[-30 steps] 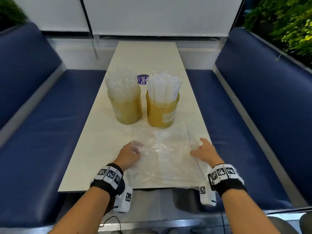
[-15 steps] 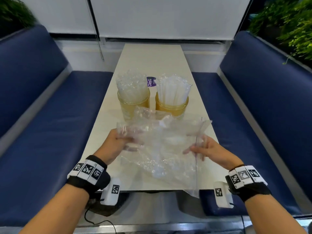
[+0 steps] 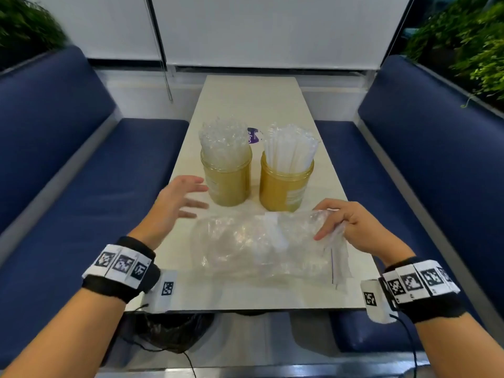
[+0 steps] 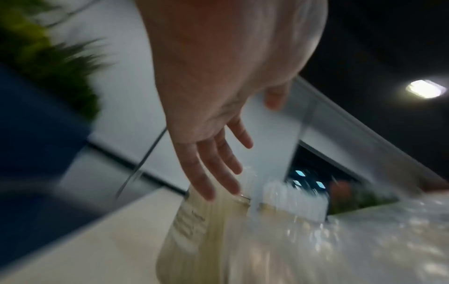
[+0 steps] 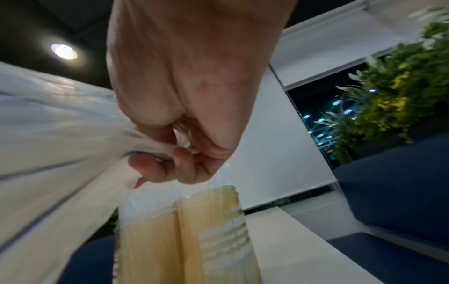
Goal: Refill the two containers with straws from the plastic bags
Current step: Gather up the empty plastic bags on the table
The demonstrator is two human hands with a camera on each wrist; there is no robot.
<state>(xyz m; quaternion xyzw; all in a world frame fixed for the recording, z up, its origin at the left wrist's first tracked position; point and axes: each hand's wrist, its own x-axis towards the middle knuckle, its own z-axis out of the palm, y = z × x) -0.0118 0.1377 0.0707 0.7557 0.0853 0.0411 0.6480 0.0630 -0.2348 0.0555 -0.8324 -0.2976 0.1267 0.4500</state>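
Note:
Two amber jars stand side by side mid-table. The left jar point(image 3: 227, 184) point(image 4: 194, 230) holds clear-wrapped straws point(image 3: 223, 140); the right jar point(image 3: 285, 186) point(image 5: 184, 234) holds white straws point(image 3: 290, 148). In front of them lies a crumpled clear plastic bag point(image 3: 261, 246) point(image 5: 53, 153). My right hand point(image 3: 343, 225) point(image 5: 170, 146) grips the bag's right end in curled fingers. My left hand point(image 3: 182, 197) point(image 4: 218, 169) hovers with fingers spread, just left of the left jar, holding nothing. I cannot tell whether any straws are inside the bag.
The cream table point(image 3: 251, 105) runs away from me between two blue benches point(image 3: 68, 186) point(image 3: 436, 173). A purple tag point(image 3: 253, 135) sits behind the jars. White blinds and a pull cord point(image 3: 165, 64) hang at the far end. Plants stand at both corners.
The bag was lifted by both hands half a second ago; now it lies lower with only my right hand gripping it. My left hand has let go and moved left toward the left jar.

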